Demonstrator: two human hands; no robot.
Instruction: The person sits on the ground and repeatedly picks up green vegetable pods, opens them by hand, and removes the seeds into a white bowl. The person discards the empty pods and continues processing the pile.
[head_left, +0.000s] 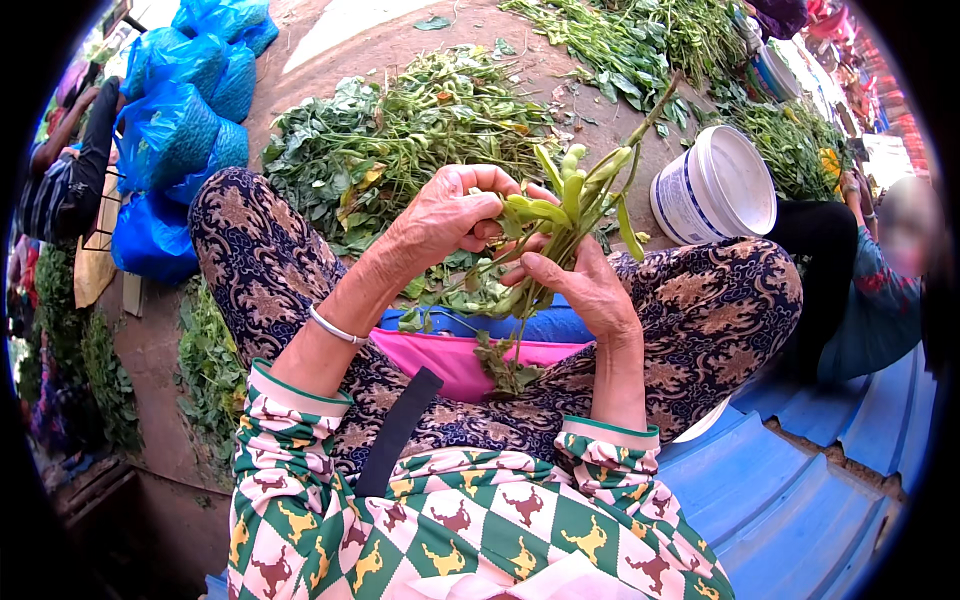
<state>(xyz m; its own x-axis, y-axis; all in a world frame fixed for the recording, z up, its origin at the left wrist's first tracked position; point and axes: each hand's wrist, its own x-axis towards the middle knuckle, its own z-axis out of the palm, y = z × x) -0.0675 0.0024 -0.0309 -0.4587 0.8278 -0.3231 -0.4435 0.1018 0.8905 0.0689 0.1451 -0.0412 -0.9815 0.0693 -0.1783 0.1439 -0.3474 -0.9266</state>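
My right hand (581, 289) grips a leafy soybean stalk (649, 124) with green pods, its thick end slanting up and away to the right. With bent fingers, my left hand (469, 206) pinches at green pods (541, 210) on the left side of the stalk. Some fingertips are hidden behind the pods. Wilted leaves (506, 367) hang from the bunch over a pink cloth or container (420, 360) between my knees. Just beyond it is a blue rim or cloth (457, 322) with loose leaves and pods around it.
A heap of soybean plants (405, 142) lies ahead on the ground. Tied blue plastic bags (180, 135) are stacked at left. A white bucket (712, 184) sits by my right knee, near another seated person (870, 300). Blue corrugated sheets (787, 480) lie at right.
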